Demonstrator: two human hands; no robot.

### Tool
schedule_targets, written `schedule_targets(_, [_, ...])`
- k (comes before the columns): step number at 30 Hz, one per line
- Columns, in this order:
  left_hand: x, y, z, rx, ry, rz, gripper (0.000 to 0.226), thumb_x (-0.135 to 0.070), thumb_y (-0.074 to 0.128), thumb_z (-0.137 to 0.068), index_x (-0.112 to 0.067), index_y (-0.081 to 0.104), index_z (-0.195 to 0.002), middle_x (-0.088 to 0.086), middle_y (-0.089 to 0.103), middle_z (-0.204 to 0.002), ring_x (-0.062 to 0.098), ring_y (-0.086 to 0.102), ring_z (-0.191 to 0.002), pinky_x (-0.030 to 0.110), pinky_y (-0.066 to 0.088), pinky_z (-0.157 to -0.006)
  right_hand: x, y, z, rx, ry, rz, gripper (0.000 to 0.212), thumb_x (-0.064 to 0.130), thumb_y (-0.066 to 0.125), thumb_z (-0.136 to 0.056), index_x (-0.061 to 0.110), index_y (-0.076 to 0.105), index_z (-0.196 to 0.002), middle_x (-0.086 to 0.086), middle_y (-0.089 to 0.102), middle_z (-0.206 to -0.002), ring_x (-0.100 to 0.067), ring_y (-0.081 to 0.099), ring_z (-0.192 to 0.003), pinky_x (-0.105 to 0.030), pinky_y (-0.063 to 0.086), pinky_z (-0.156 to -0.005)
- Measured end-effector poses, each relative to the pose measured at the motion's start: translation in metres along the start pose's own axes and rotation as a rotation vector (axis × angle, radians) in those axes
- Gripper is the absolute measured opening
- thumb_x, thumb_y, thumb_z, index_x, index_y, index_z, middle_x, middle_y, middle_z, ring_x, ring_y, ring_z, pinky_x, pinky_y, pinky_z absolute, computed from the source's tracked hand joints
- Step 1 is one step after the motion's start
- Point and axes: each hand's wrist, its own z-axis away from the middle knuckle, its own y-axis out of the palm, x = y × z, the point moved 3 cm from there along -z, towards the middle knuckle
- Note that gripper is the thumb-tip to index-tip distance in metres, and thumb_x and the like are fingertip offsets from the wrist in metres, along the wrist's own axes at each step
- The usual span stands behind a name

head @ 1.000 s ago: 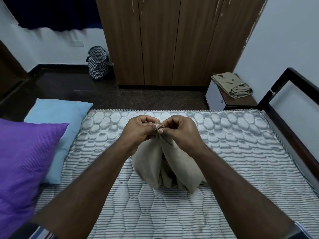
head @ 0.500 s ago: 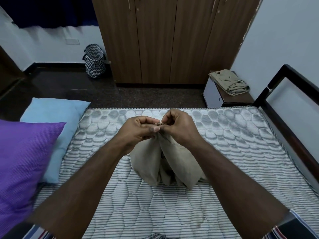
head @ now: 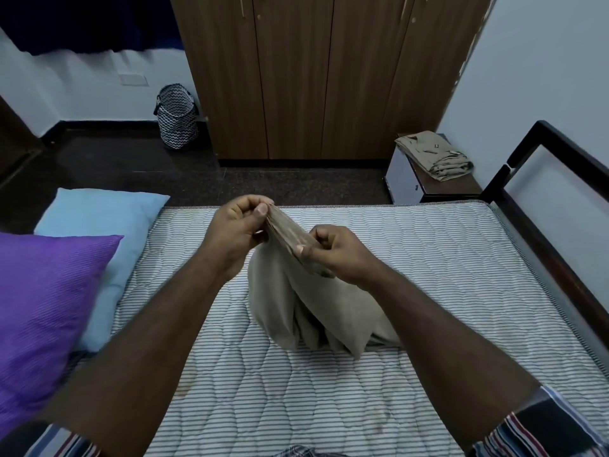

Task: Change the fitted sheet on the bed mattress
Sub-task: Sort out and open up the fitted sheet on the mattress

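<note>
Folded beige sheet (head: pixel 316 305) stands bunched on the bare striped mattress (head: pixel 461 291), near its middle, top edge lifted. Left hand (head: pixel 237 229) pinches the upper end of that gathered edge between thumb and curled fingers; right hand (head: pixel 336 252) pinches the lower end — the edge runs taut and slanted between them. Purple pillow (head: pixel 46 311) overlaps a light blue pillow (head: pixel 99 219) at the mattress's left. Second folded beige cloth (head: pixel 435 156) lies on a side table (head: pixel 448 188) by the wardrobe (head: pixel 313 77). Zigzag-patterned basket (head: pixel 178 117) on the floor. No legible writing anywhere — a small tag on the far cloth is too small to read.
</note>
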Motion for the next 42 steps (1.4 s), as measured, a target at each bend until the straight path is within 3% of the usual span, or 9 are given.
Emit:
schedule_targets(9, [-0.023,-0.066,-0.049,-0.376,-0.004,0.290,0.024,-0.010,0.045,-0.105,-0.017,0.064,-0.093,0.004,0.071,-0.087,0.018,0.069,-0.082,0.039,0.059,-0.077,-0.071,0.026,0.033,0.232,0.265,0.103,0.048,0.056,0.059,-0.093,0.024,0.052,-0.058,0.011,0.049,-0.059,-0.010,0.046,-0.058,-0.029,0.037,-0.060])
schedule_targets(12, [-0.027,-0.082,-0.056,-0.399,0.015,0.442,0.021,-0.010,0.045,-0.105,-0.013,0.062,-0.093,0.003,0.071,-0.077,0.017,0.068,-0.080,0.043,0.058,-0.089,-0.095,0.058,0.047,0.323,0.489,-0.011,0.051,0.062,0.048,-0.096,0.016,0.070,-0.089,-0.005,0.065,-0.075,-0.014,0.061,-0.061,-0.027,0.050,-0.062])
schedule_targets(17, [-0.027,-0.098,-0.048,-0.332,0.006,0.512,0.017,-0.015,0.050,-0.104,-0.015,0.061,-0.091,0.005,0.064,-0.081,0.018,0.065,-0.081,0.045,0.057,-0.093,-0.128,0.082,0.060,0.463,0.612,0.270,0.055,0.051,0.031,-0.106,0.010,0.049,-0.138,-0.011,0.066,-0.101,-0.008,0.059,-0.052,-0.017,0.036,-0.039])
schedule_targets(22, [-0.026,-0.106,-0.033,-0.342,-0.017,0.570,0.014,-0.015,0.053,-0.103,-0.015,0.062,-0.092,0.002,0.069,-0.075,0.016,0.069,-0.074,0.038,0.061,-0.076,-0.155,0.080,0.037,0.217,0.539,0.272,0.051,0.033,0.060,-0.099,0.005,0.051,-0.140,-0.012,0.068,-0.108,-0.017,0.066,-0.081,-0.029,0.053,-0.072])
schedule_targets(26, [-0.026,-0.108,-0.022,-0.348,-0.042,0.623,0.015,-0.013,0.050,-0.104,-0.014,0.060,-0.092,0.001,0.071,-0.069,0.013,0.071,-0.065,0.034,0.060,-0.065,-0.175,0.082,0.020,0.086,0.600,0.222,0.043,0.033,0.065,-0.093,0.005,0.062,-0.126,-0.009,0.073,-0.099,-0.024,0.070,-0.078,-0.030,0.055,-0.061])
schedule_targets(28, [-0.025,-0.109,-0.019,-0.345,-0.053,0.635,0.016,-0.012,0.052,-0.103,-0.014,0.062,-0.091,0.003,0.072,-0.072,0.016,0.072,-0.068,0.037,0.061,-0.068,-0.184,0.088,0.014,0.042,0.629,0.227,0.045,0.044,0.063,-0.093,0.010,0.065,-0.122,-0.008,0.074,-0.103,-0.024,0.070,-0.087,-0.034,0.056,-0.071])
schedule_targets(33, [-0.021,-0.120,-0.013,-0.317,-0.074,0.691,0.017,-0.012,0.050,-0.103,-0.015,0.062,-0.090,0.004,0.073,-0.072,0.017,0.073,-0.067,0.037,0.061,-0.064,-0.200,0.114,0.001,-0.030,0.705,0.175,0.040,0.047,0.067,-0.088,0.015,0.060,-0.111,-0.008,0.064,-0.109,-0.016,0.058,-0.081,-0.026,0.042,-0.063])
schedule_targets(38, [-0.021,-0.148,-0.010,-0.268,-0.069,0.700,0.004,-0.014,0.061,-0.092,-0.017,0.064,-0.093,0.004,0.073,-0.089,0.020,0.073,-0.084,0.045,0.061,-0.078,-0.258,0.140,-0.011,-0.045,0.761,0.039,0.045,0.048,0.076,-0.056,0.014,0.065,-0.083,-0.011,0.068,-0.090,-0.024,0.065,-0.081,-0.040,0.055,-0.076])
schedule_targets(42, [-0.018,-0.180,-0.011,-0.303,-0.061,0.718,0.035,-0.013,0.071,-0.075,-0.017,0.063,-0.109,0.007,0.067,-0.125,0.023,0.067,-0.113,0.049,0.056,-0.092,-0.206,0.125,0.000,-0.219,0.759,-0.052,0.018,0.020,0.079,-0.078,0.015,0.062,-0.072,-0.007,0.066,-0.082,-0.024,0.064,-0.080,-0.032,0.055,-0.071])
